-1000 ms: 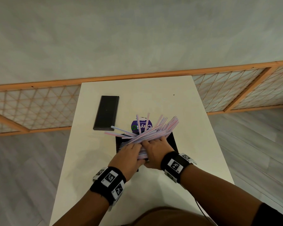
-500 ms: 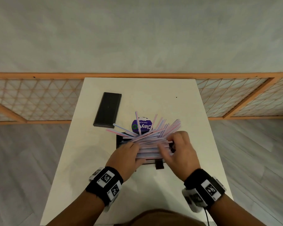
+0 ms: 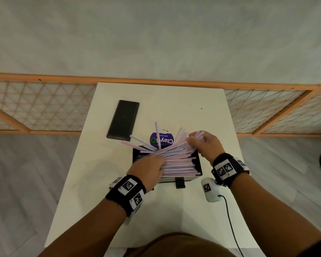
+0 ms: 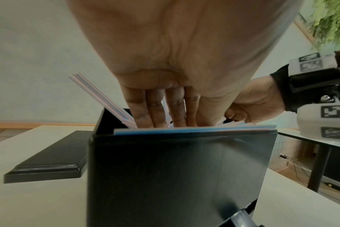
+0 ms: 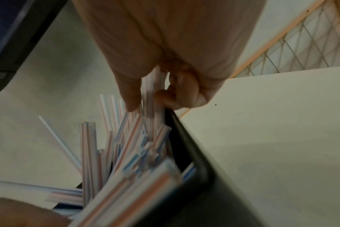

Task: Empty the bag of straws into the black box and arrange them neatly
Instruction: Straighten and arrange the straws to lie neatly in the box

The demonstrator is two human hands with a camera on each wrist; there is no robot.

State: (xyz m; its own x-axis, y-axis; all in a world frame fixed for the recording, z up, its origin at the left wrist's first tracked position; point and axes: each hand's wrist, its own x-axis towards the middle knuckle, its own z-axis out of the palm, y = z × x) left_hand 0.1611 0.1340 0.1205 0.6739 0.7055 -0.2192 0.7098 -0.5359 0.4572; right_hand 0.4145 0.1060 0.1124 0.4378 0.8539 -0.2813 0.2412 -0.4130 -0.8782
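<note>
From above we look steeply down on the table [image 3: 174,101], left wrist view close and low at the black box [image 4: 175,176], right wrist view close over its right rim, all sharing the straws [image 3: 176,160].

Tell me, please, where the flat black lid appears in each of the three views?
Head view: the flat black lid lies upper left on the table, beyond the left hand.
Left wrist view: lower left, beside the black box.
Right wrist view: only a blurred dark edge top left, uncertain.
Shared landmark: the black box.
</note>
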